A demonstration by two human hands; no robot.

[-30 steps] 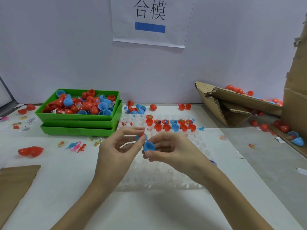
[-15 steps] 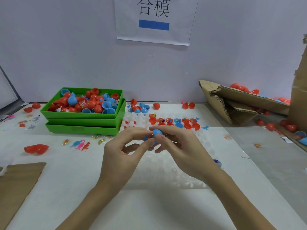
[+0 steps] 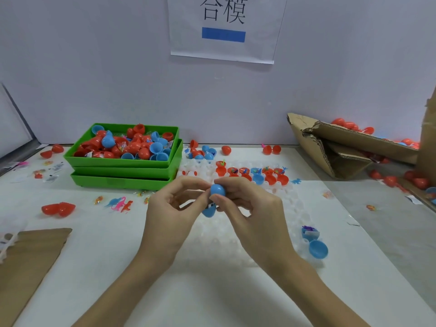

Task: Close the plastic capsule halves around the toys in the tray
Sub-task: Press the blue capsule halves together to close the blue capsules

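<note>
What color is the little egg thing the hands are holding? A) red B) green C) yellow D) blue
D: the capsule pinched between the left hand and the right hand is blue, both its upper half and the lower half peeking out below the fingers.

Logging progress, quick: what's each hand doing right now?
Left hand: pinching the lower blue capsule half.
Right hand: pinching the upper blue capsule half.

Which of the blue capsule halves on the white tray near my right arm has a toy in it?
The farther blue half; the nearer one looks empty.
</note>
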